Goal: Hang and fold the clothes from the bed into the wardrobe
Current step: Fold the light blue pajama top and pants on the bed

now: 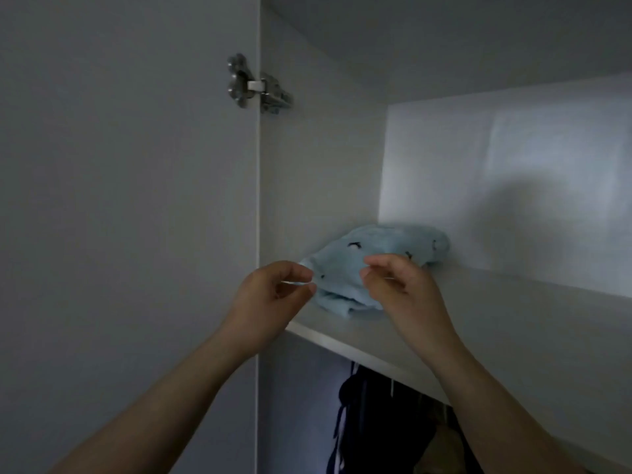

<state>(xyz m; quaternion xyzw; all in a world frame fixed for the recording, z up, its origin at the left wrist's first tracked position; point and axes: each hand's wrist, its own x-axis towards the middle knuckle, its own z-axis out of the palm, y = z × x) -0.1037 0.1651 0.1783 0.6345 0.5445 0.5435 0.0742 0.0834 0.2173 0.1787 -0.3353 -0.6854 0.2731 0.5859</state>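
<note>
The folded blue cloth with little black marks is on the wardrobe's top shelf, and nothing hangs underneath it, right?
Not quite. The head view shows dark clothes hanging under the shelf. The rest is right: the folded blue cloth lies on that shelf.

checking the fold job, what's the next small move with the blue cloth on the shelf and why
Probably nudge the folded light blue fabric garment deeper onto the white wardrobe shelf. It sits near the front edge, and the left hand and right hand hover at its near side with neither grip clearly closed on it.
</note>
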